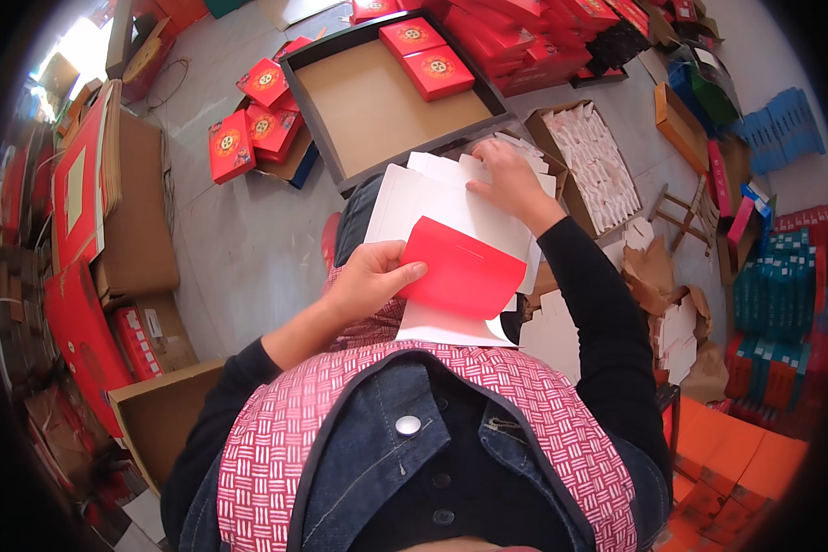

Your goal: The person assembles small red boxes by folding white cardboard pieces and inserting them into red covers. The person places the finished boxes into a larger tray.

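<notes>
Left hand (370, 278), red sheet (466, 271) (right edge free)

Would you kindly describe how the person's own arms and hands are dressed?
Both the left hand and the right hand are bare, with no gloves or watch showing. The arms wear plain black sleeves: the left sleeve stops partway along the forearm, while the right sleeve reaches close to the wrist.

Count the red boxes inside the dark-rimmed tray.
2: one red box near the far rim of the tray, and a second box just on its near side. Any beneath them would be hidden.
</notes>
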Demonstrator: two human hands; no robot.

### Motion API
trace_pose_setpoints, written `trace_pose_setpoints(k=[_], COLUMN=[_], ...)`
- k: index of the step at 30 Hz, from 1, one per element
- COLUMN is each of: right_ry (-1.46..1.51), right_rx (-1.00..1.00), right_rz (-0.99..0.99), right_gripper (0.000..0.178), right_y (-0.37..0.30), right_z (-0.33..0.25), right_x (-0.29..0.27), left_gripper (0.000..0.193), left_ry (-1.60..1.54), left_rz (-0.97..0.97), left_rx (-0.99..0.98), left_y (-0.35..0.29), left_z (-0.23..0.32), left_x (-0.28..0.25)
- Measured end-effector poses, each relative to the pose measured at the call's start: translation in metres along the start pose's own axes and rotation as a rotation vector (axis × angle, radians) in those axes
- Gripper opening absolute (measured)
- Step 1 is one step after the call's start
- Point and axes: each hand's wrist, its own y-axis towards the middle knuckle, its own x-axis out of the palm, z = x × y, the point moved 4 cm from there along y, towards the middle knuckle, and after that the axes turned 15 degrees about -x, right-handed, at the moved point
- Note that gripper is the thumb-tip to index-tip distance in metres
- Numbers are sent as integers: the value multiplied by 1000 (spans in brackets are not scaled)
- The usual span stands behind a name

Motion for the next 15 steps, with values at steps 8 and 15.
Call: trace_pose_setpoints(k=[8,15], right_ry=[709,725], right_rx=[62,-120], right_rz=[176,278], right_gripper=[36,38], right_y=[-54,-78], right_z=[-87,-113], right_x=[-69,-47], left_gripper=[20,36], left_ry=[-42,52], left_rz=[42,31], left_rx=[40,329], left_y=[-1,-12], left_z=[-1,25], left_x=[-1,12])
